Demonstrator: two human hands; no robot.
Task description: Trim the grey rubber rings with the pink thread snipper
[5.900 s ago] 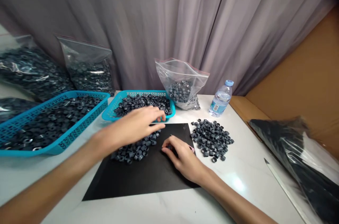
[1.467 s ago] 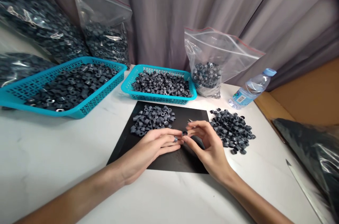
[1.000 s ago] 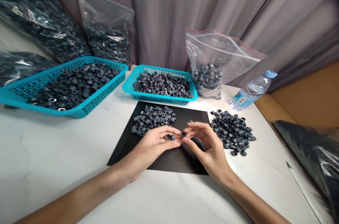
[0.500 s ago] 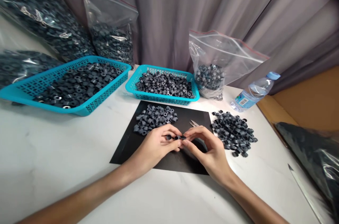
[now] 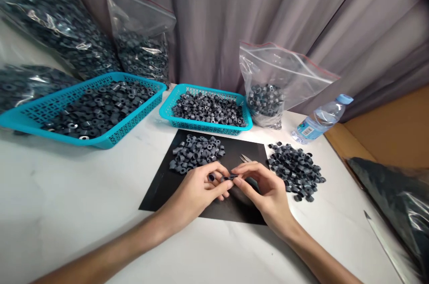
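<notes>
small dark rings, held over a black mat.
left hand: fingers curled around the rings; right hand: thumb and fingertips pinched one dark piece at the left fingertips. a ring pile lay on the mat behind the left hand; pointed metal tips showed beyond the right hand; a second pile sat on the white table.

The white, faintly veined surface holds two blue perforated baskets, a black sheet, a loose pile of dark grey rings, a clear zip bag and a water bottle.
</notes>
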